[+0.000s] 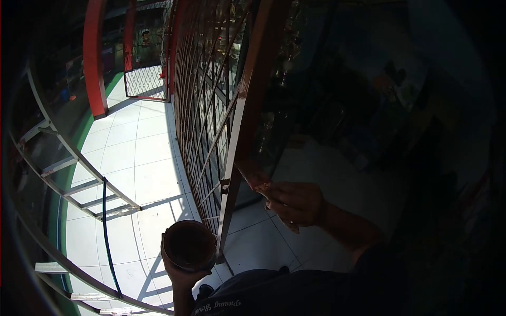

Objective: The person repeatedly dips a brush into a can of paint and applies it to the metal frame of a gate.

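Note:
My left hand [182, 278] is wrapped round a round, dark container [190, 244] with an open top, low in the view. What lies inside it is too dark to make out. In the shade to the right, my right hand [295, 203] grips the handle of a paintbrush [261, 187]. The brush head points up and left, near the edge of a door frame [238, 126]. That frame looks reddish brown along its upper part and pale lower down. A small latch sits on its edge.
An aluminium ladder [81, 158] stands at the left, with a dark strap hanging from it. A metal lattice grille [203, 105] runs beside the door frame. Behind are a red post [95, 58], a low mesh gate [145, 82] and white floor tiles [153, 174].

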`<action>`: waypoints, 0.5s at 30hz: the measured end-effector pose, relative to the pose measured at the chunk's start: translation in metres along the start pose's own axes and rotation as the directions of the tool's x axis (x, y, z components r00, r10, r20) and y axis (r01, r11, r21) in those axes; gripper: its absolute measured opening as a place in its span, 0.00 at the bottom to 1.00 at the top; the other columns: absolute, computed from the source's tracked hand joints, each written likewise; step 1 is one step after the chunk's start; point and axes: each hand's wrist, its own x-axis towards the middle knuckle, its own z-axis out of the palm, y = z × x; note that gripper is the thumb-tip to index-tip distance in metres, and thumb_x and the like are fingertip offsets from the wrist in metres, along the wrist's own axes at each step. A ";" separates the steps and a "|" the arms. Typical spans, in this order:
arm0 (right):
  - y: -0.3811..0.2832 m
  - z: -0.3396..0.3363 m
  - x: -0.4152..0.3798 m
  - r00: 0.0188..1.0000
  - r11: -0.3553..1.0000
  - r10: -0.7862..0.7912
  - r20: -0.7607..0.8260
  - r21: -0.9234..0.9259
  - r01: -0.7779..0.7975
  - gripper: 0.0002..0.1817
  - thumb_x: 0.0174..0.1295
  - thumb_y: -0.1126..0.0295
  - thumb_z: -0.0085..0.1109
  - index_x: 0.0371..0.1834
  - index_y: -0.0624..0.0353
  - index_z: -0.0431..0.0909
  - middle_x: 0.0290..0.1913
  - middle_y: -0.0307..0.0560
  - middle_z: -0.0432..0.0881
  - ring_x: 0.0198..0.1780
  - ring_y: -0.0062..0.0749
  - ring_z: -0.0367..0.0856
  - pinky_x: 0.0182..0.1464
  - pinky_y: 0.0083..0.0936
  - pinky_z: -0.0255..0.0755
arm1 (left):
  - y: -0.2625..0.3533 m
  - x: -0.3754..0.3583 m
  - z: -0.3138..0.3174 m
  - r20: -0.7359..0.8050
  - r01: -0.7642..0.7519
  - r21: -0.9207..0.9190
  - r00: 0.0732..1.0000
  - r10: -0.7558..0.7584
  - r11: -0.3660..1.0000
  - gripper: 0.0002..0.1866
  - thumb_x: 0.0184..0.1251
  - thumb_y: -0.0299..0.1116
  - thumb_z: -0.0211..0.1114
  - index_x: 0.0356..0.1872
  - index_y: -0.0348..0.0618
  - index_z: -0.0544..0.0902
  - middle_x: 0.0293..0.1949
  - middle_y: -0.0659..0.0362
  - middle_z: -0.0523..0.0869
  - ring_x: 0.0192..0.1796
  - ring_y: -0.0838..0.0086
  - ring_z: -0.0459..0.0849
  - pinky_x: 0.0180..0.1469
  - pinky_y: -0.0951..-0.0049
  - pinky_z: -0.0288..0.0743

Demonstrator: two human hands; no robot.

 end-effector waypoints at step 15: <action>-0.027 -0.012 0.061 0.664 0.333 0.610 0.433 0.620 -0.710 0.06 0.55 0.80 0.74 0.34 0.65 0.85 0.34 0.48 0.88 0.34 0.26 0.89 0.36 0.19 0.84 | 0.003 0.011 0.073 0.178 -0.407 0.351 0.913 0.366 0.844 0.74 0.28 0.61 0.88 0.76 0.33 0.54 0.72 0.37 0.63 0.72 0.42 0.68 0.70 0.47 0.69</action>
